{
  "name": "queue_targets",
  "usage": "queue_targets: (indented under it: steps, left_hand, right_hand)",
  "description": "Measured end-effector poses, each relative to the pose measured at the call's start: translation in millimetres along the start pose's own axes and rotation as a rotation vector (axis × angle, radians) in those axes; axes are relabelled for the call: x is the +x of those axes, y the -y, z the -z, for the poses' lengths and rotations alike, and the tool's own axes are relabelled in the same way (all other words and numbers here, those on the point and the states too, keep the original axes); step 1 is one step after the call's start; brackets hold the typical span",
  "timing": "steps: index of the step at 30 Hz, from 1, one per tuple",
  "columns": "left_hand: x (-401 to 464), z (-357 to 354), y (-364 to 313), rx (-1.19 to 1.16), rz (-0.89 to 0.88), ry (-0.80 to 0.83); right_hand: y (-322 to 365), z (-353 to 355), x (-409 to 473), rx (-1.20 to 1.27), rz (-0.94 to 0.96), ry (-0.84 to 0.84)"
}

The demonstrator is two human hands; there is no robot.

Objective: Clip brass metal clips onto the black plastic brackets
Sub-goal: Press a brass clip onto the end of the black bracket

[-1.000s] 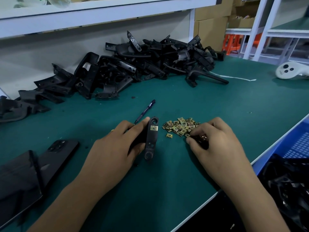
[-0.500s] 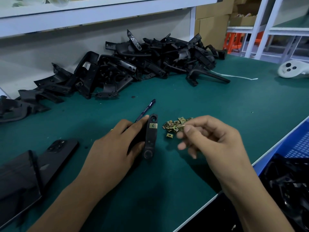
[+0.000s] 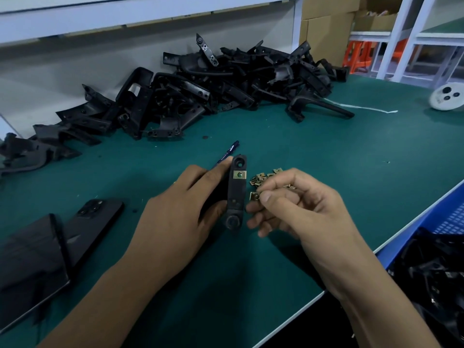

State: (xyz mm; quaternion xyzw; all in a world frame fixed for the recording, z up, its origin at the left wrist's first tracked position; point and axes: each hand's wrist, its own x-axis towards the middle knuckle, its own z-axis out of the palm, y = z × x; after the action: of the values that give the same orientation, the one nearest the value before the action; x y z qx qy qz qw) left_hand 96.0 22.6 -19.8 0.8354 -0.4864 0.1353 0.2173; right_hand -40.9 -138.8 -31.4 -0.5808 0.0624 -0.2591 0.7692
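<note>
Green matting covers the workbench [image 3: 326, 156]. Left hand [image 3: 175, 217] grips a long black plastic bracket [image 3: 236, 194], one brass clip already on it. Just right of it, right hand [image 3: 301, 204] pinches a small square brass metal clip [image 3: 254, 196], hiding most of the loose clip heap [image 3: 263, 177]. Far right, a blue plastic crate [image 3: 449, 219], cut off, holds black parts.

This is a factory assembly station. A long counter [image 3: 326, 151] covered in green matting carries a heap of identical black plastic brackets [image 3: 226, 81] and a small pile of brass clips [image 3: 266, 177]. White metal shelving [image 3: 150, 18] stands behind it, cardboard boxes [image 3: 326, 31] are stacked further back, and a blue plastic crate [image 3: 449, 217] of black parts sits beside the counter's edge.
</note>
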Motion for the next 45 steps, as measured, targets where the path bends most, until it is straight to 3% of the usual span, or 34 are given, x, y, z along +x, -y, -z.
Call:
queue_targets:
  steps: [24, 30, 37, 45]
  left_hand:
    - [1.5, 2.6, 1.1, 0.087, -0.027, -0.007]
    - [-1.4, 4.5, -1.7, -0.021, -0.109, 0.014]
    - [2.6, 5.2, -1.9, 0.105, -0.07, -0.051]
    - [-0.4, -1.2, -8.7, 0.192, -0.082, -0.092]
  right_hand:
    - [-1.2, -2.3, -0.8, -0.078, 0.008, 0.075]
    - [2.1, -0.8, -3.0, -0.01, -0.057, 0.159]
    - [-1.5, -2.7, -2.4, -0.013, -0.061, 0.064]
    - [-3.0, -3.5, -3.0, -0.007, -0.119, 0.099]
